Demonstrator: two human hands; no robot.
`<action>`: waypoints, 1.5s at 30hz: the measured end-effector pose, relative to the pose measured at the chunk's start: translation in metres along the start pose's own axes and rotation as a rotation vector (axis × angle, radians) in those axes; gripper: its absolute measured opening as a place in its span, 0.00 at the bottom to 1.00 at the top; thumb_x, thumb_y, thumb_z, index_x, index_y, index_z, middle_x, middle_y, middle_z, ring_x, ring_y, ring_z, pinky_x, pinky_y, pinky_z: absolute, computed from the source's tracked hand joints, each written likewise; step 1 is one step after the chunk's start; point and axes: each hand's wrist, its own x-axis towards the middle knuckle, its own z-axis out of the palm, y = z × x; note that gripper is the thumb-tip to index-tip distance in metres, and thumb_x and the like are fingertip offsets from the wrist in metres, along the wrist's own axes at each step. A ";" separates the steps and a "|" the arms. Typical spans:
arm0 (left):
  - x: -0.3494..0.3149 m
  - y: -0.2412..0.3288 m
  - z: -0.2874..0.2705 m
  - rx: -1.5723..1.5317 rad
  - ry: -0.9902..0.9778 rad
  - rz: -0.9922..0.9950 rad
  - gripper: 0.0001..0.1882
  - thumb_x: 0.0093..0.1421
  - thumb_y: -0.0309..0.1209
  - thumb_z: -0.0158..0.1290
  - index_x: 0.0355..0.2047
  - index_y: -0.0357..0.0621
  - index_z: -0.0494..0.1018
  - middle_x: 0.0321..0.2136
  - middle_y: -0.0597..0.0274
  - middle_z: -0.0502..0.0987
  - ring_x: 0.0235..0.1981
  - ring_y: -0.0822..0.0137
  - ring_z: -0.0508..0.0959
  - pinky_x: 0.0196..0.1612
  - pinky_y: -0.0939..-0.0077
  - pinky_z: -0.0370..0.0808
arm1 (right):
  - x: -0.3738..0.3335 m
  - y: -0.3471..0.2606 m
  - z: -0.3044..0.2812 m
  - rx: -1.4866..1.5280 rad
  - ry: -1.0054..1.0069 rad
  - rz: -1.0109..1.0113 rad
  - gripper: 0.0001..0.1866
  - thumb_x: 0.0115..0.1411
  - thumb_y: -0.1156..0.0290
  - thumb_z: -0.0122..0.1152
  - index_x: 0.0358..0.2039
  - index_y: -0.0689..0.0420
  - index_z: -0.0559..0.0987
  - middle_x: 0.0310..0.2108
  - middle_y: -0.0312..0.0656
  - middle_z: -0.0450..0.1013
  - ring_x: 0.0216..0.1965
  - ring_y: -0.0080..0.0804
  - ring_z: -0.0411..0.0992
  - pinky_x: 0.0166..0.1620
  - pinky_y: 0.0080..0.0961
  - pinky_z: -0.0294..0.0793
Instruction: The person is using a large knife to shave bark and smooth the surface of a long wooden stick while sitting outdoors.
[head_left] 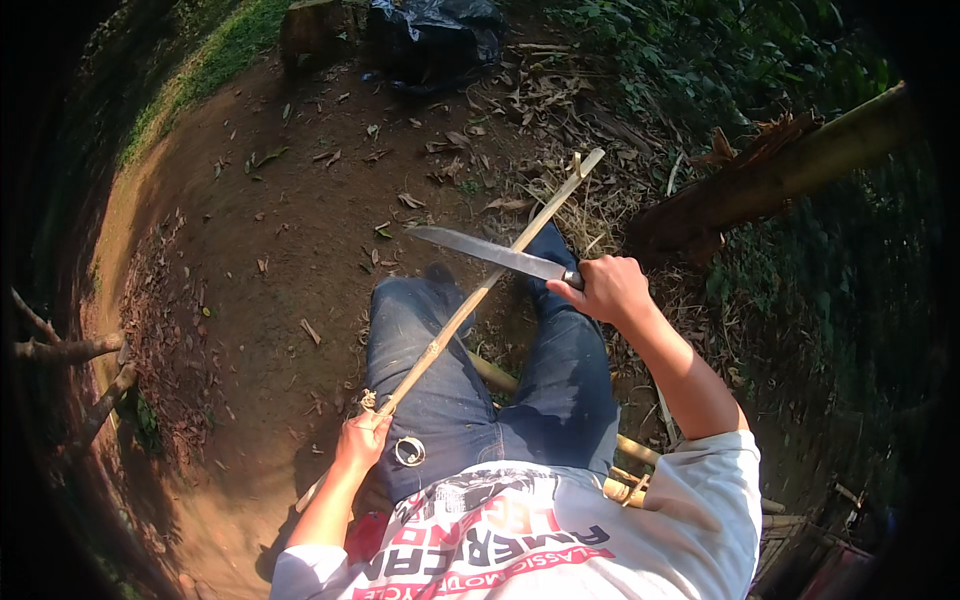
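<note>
My left hand (363,441) is closed round the lower end of a long, pale bamboo strip (440,341), which slants up and away to the right over my legs. A curled shaving (369,400) clings to the strip beside that hand, and another small curl sticks up near its far end. In my right hand (612,289) is the dark handle of a machete (490,252). Its long blade points left and crosses the strip, apparently lying against it. Another shaving curl (409,452) rests on my jeans (420,345).
Bamboo poles (625,490) lie beneath me. A thick trunk (780,180) slants in from the right. A black plastic bag (435,45) sits at the far side near a stump (312,32). Dry leaves and shavings litter the soil (270,330); branches (70,350) jut in at left.
</note>
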 end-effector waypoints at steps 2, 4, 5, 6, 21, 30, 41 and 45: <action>0.001 0.005 -0.004 0.034 -0.016 -0.015 0.14 0.62 0.39 0.55 0.31 0.39 0.76 0.23 0.43 0.76 0.30 0.41 0.78 0.30 0.55 0.73 | 0.002 0.037 0.011 -0.059 0.045 0.002 0.39 0.53 0.27 0.48 0.15 0.55 0.80 0.12 0.49 0.71 0.19 0.51 0.75 0.26 0.42 0.76; 0.005 0.025 -0.014 0.059 -0.045 -0.059 0.15 0.60 0.42 0.56 0.32 0.41 0.76 0.25 0.44 0.79 0.31 0.42 0.79 0.31 0.53 0.76 | 0.007 0.102 0.013 -0.111 0.224 0.393 0.41 0.55 0.29 0.48 0.16 0.61 0.80 0.16 0.52 0.74 0.22 0.49 0.76 0.27 0.42 0.76; 0.007 0.025 -0.013 0.071 -0.057 -0.052 0.15 0.60 0.42 0.56 0.33 0.41 0.76 0.26 0.44 0.79 0.32 0.43 0.79 0.32 0.53 0.76 | 0.007 0.111 -0.003 -0.086 0.148 0.454 0.42 0.57 0.31 0.47 0.17 0.63 0.80 0.17 0.53 0.74 0.23 0.50 0.77 0.27 0.42 0.76; 0.010 0.023 -0.009 0.082 -0.069 -0.044 0.14 0.60 0.42 0.56 0.34 0.42 0.76 0.26 0.45 0.79 0.32 0.43 0.80 0.32 0.53 0.76 | 0.006 0.107 -0.005 -0.126 0.173 0.424 0.42 0.58 0.31 0.47 0.17 0.64 0.80 0.17 0.54 0.74 0.23 0.50 0.77 0.27 0.42 0.75; 0.016 0.033 -0.009 0.052 -0.077 -0.064 0.14 0.62 0.39 0.54 0.33 0.38 0.75 0.27 0.42 0.78 0.33 0.41 0.79 0.33 0.56 0.75 | 0.003 0.121 -0.008 -0.156 0.238 0.456 0.41 0.57 0.32 0.49 0.16 0.64 0.79 0.15 0.52 0.73 0.21 0.52 0.76 0.27 0.42 0.75; 0.005 0.017 -0.008 0.004 -0.087 -0.038 0.13 0.64 0.37 0.51 0.33 0.38 0.75 0.26 0.42 0.77 0.33 0.41 0.78 0.32 0.57 0.74 | -0.013 0.047 -0.022 -0.174 0.106 0.020 0.38 0.49 0.26 0.52 0.15 0.55 0.78 0.11 0.43 0.70 0.17 0.45 0.74 0.21 0.44 0.73; 0.009 0.014 -0.003 -0.120 -0.014 -0.098 0.22 0.64 0.44 0.51 0.25 0.35 0.72 0.22 0.39 0.75 0.29 0.38 0.77 0.29 0.53 0.71 | -0.071 0.146 0.006 0.498 0.298 0.942 0.45 0.59 0.29 0.44 0.20 0.69 0.74 0.18 0.56 0.70 0.25 0.55 0.70 0.34 0.45 0.67; 0.010 0.016 -0.010 -0.057 -0.035 -0.005 0.18 0.65 0.38 0.50 0.28 0.32 0.73 0.20 0.43 0.71 0.25 0.42 0.75 0.28 0.58 0.69 | -0.094 0.082 0.044 0.729 0.327 0.836 0.39 0.64 0.37 0.47 0.13 0.64 0.65 0.12 0.38 0.58 0.17 0.28 0.56 0.23 0.33 0.55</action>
